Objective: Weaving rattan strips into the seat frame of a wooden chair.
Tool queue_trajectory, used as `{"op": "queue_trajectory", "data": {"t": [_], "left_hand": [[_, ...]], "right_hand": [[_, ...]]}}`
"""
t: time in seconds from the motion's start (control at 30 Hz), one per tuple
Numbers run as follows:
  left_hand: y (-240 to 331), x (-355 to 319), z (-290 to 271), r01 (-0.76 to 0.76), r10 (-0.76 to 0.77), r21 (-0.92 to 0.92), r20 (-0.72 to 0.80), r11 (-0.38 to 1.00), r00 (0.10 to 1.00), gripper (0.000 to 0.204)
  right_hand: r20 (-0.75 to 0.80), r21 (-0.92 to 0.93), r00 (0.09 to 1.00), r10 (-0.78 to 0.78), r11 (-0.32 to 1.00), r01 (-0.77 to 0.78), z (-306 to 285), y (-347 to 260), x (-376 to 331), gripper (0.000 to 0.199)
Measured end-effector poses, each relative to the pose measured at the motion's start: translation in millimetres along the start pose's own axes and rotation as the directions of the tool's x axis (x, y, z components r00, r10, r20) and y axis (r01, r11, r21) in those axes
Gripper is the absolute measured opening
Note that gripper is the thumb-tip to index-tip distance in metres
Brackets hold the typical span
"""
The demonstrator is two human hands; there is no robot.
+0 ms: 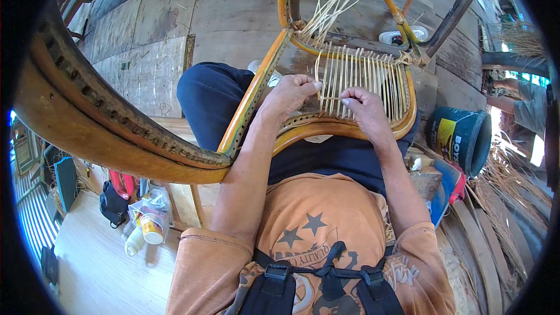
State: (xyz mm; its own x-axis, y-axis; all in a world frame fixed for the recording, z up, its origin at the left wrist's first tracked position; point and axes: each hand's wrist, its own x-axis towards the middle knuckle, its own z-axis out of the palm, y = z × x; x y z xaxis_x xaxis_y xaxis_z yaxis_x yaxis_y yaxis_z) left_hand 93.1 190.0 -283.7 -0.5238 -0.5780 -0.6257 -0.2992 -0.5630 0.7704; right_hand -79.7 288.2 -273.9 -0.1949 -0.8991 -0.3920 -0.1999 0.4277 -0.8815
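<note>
A wooden chair frame of glossy yellow-brown rods lies across my lap, a row of small holes along its rail. Pale cane strands run side by side across the seat opening. My left hand is closed in a pinch at the left edge of these strands. Closed as well, my right hand pinches over their near part. A short cane strand stretches crosswise between the fingertips of both hands. Loose strand ends stick up in a bundle at the seat's far left corner.
A curved wooden piece with slots arches over my left side. To the right stand a dark green bucket and piles of cane strips. A clear bag with containers and a black bag sit at the lower left. Another person's arm shows far right.
</note>
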Motion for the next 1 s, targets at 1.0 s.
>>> {"op": "queue_trajectory", "data": {"t": [1.0], "left_hand": [[-3,-10,0,0.098,-0.069,0.277,-0.111,0.956,0.991,0.025]], "right_hand": [[-0.917,0.145,0.323,0.234,0.95,-0.276,-141,130,-209,0.014]]}}
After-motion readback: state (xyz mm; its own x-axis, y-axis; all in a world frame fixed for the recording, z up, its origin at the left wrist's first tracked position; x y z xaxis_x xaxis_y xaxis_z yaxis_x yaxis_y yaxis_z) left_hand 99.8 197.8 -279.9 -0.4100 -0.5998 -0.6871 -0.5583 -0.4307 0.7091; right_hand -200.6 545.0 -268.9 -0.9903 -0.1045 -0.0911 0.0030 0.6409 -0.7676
